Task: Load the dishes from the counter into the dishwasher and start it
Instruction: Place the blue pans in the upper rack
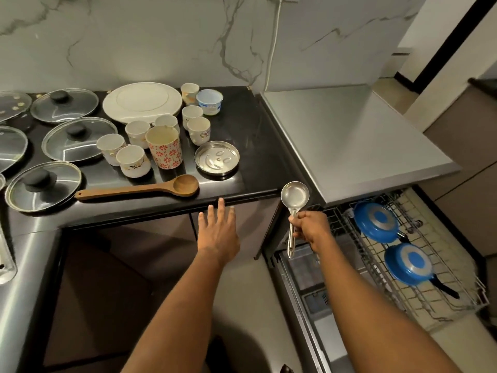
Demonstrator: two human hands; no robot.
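Note:
My right hand [309, 228] grips the handle of a steel ladle [294, 196], bowl up, just past the counter's right corner and above the open dishwasher door [306, 281]. My left hand [217, 230] hovers with straight fingers below the counter's front edge, holding nothing. On the black counter [258, 146] lie a wooden spoon [139, 188], a small steel plate [217, 158], a red-flowered mug [164, 148], several white cups [133, 161], a large white plate [142, 102] and a blue-rimmed tub [209, 101]. The pulled-out dishwasher rack [441, 267] holds two blue pans [376, 221].
Several glass lids [78, 138] with black knobs cover the counter's left part. The dishwasher's steel top [347, 141] adjoins the counter on the right. A white cable [273, 47] hangs down the marble wall. Dark cabinet fronts stand below the counter.

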